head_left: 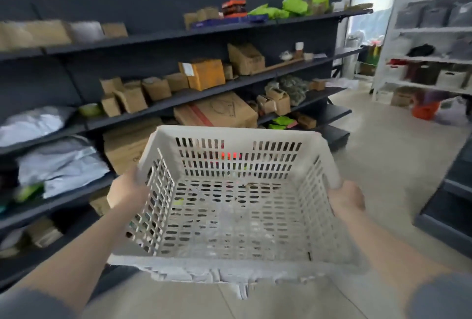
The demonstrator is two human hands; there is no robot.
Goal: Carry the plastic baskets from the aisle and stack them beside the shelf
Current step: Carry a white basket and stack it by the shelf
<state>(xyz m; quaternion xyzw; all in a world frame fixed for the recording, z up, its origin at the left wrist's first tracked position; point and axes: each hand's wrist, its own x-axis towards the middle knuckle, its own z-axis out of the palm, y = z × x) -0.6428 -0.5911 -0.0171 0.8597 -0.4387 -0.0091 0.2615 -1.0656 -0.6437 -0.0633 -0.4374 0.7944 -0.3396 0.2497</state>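
Observation:
A white slotted plastic basket point(229, 219) is held in front of me at waist height, its open top facing the camera and nothing inside it. My left hand point(127, 189) grips its left rim, fingers wrapped over the edge. On the opposite rim, my right hand point(347, 196) is closed the same way. The long dark shelf point(158, 35) runs along my left side.
The dark shelf holds cardboard boxes point(217, 112), grey mail bags point(61, 165) and green packets point(293, 6). A white rack point(434, 30) with grey bins stands at the far right. An orange object point(425, 112) lies on the floor beneath it. A low dark unit point(452, 206) edges the aisle on the right.

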